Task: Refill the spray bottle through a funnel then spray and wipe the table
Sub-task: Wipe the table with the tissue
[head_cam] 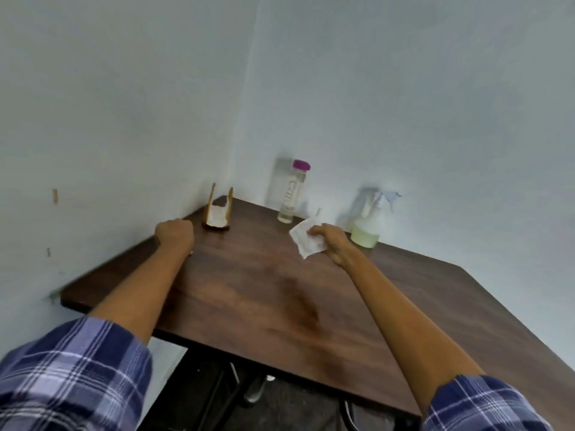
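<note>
Now, step: wipe the counter (311, 306).
Right hand (331, 242): pinches tissue (306, 241); press flat, overlapping strokes.
Left hand (174, 233): fisted, empty.

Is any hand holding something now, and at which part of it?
The right hand pinches a white tissue at its right edge. The left hand is curled and seems to hold nothing.
</note>
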`<state>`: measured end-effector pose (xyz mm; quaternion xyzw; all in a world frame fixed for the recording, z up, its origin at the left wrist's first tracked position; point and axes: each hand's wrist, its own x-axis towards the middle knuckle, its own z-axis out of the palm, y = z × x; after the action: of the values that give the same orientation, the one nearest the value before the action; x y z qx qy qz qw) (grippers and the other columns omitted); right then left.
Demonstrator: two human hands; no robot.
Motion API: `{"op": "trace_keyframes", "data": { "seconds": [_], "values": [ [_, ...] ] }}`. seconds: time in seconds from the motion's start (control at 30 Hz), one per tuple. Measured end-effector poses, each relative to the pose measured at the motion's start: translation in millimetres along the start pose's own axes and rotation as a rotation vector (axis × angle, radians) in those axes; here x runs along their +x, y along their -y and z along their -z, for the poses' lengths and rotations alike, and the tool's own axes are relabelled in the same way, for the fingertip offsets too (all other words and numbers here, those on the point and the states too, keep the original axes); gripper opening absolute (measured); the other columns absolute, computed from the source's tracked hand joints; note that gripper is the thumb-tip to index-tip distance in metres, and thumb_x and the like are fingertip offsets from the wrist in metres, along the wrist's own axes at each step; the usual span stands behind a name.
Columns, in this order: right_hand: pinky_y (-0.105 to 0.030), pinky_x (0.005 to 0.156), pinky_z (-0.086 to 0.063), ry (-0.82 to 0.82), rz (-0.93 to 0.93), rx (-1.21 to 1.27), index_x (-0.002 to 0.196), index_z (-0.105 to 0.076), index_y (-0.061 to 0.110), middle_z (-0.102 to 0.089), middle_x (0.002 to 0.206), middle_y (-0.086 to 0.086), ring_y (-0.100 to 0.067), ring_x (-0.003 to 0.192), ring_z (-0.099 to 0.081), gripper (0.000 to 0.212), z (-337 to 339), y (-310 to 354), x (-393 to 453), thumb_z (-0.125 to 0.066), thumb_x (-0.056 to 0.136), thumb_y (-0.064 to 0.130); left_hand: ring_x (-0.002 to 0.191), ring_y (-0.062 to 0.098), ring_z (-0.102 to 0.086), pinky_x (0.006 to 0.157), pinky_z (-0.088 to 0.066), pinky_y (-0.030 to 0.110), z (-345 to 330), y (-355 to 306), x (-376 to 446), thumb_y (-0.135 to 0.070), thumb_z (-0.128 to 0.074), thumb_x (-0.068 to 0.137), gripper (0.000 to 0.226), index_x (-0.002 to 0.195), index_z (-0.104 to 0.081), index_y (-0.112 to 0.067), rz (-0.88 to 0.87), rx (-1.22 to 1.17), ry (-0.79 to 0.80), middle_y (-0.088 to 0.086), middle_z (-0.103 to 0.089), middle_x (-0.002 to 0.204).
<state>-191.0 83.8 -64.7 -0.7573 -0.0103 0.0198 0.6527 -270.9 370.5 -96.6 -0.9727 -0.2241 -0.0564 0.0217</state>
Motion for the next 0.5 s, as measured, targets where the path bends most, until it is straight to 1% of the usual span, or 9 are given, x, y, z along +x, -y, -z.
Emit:
{"op": "trace_keyframes", "data": {
  "seconds": [0.03,0.1,0.17,0.2,0.27,0.3,0.37,0.43,0.5],
  "values": [
    [-0.034,0.074,-0.050,-0.046,0.062,-0.065,0.080,-0.055,0.008,-0.058,0.089,-0.014,-0.024,0.084,-0.059,0.011,16.5,0.2,-5.3,-0.066,0.077,0.007,0.112,0.021,-0.061,0.085,-0.049,0.030,-3.1,-3.5,-4.5,-0.014,-0.055,0.093,0.031,0.123,-0.059,-0.012,-0.017,0.032,-0.058,0.005,-0.062,0.122],
    [-0.025,0.059,-0.037,-0.171,0.258,-0.386,0.069,-0.044,0.013,-0.047,0.072,-0.007,-0.018,0.068,-0.046,0.022,47.2,-6.7,-27.4,-0.060,0.083,0.010,0.108,0.020,-0.062,0.084,-0.048,0.029,-9.8,-16.9,-19.7,-0.007,-0.045,0.096,0.028,0.118,-0.060,-0.013,-0.039,0.075,-0.130,0.005,-0.063,0.117],
    [-0.026,0.057,-0.033,-0.184,0.445,-0.723,0.071,-0.042,0.015,-0.051,0.071,-0.003,-0.017,0.068,-0.045,0.024,63.9,-22.9,-54.1,-0.059,0.088,0.017,0.108,0.020,-0.062,0.084,-0.047,0.029,-14.9,-30.7,-33.7,-0.006,-0.041,0.097,0.029,0.116,-0.061,-0.013,-0.055,0.043,-0.174,0.006,-0.063,0.117],
    [-0.028,0.062,-0.036,-0.066,0.448,-0.877,0.077,-0.047,0.014,-0.057,0.079,-0.005,-0.018,0.074,-0.049,0.020,63.3,-34.3,-63.6,-0.059,0.090,0.023,0.109,0.021,-0.061,0.085,-0.048,0.030,-17.8,-36.7,-39.0,-0.006,-0.040,0.097,0.030,0.115,-0.062,-0.013,-0.058,0.025,-0.188,0.006,-0.063,0.118],
    [-0.030,0.077,-0.041,0.232,0.251,-1.100,0.087,-0.059,0.014,-0.060,0.102,-0.011,-0.023,0.092,-0.057,0.028,51.2,-54.5,-75.6,-0.054,0.091,0.041,0.109,0.022,-0.061,0.085,-0.048,0.030,-20.7,-47.5,-49.8,-0.005,-0.039,0.097,0.029,0.113,-0.062,-0.014,-0.073,-0.003,-0.195,0.006,-0.063,0.116],
    [-0.032,0.082,-0.041,0.301,0.160,-1.137,0.080,-0.061,0.016,-0.057,0.105,-0.013,-0.028,0.101,-0.058,0.039,41.9,-62.5,-76.3,-0.046,0.093,0.049,0.109,0.022,-0.060,0.084,-0.048,0.030,-20.9,-51.2,-54.0,-0.006,-0.040,0.097,0.028,0.112,-0.062,-0.014,-0.075,-0.013,-0.187,0.006,-0.063,0.116],
    [-0.034,0.091,-0.041,0.300,0.092,-1.164,0.071,-0.060,0.010,-0.052,0.105,-0.021,-0.034,0.112,-0.055,0.060,24.0,-67.0,-78.0,-0.027,0.097,0.053,0.109,0.022,-0.059,0.083,-0.048,0.029,-19.6,-53.1,-57.9,-0.006,-0.043,0.096,0.025,0.112,-0.061,-0.014,-0.068,-0.059,-0.183,0.006,-0.063,0.116],
    [-0.036,0.101,-0.040,0.264,0.095,-1.164,0.099,-0.063,-0.004,-0.055,0.120,-0.027,-0.035,0.118,-0.052,0.068,8.0,-61.4,-82.8,-0.021,0.100,0.049,0.107,0.022,-0.058,0.082,-0.048,0.029,-16.4,-49.9,-57.3,-0.009,-0.046,0.095,0.021,0.110,-0.059,-0.014,-0.062,-0.104,-0.191,0.006,-0.062,0.115],
    [-0.034,0.105,-0.036,0.274,0.085,-1.154,0.126,-0.052,-0.004,-0.051,0.133,-0.025,-0.036,0.123,-0.048,0.057,-12.0,-50.4,-90.3,-0.020,0.103,0.036,0.103,0.021,-0.060,0.079,-0.047,0.029,-14.9,-44.7,-53.3,-0.015,-0.047,0.096,0.016,0.106,-0.059,-0.013,-0.064,-0.152,-0.195,0.005,-0.063,0.110]
  ]
}}
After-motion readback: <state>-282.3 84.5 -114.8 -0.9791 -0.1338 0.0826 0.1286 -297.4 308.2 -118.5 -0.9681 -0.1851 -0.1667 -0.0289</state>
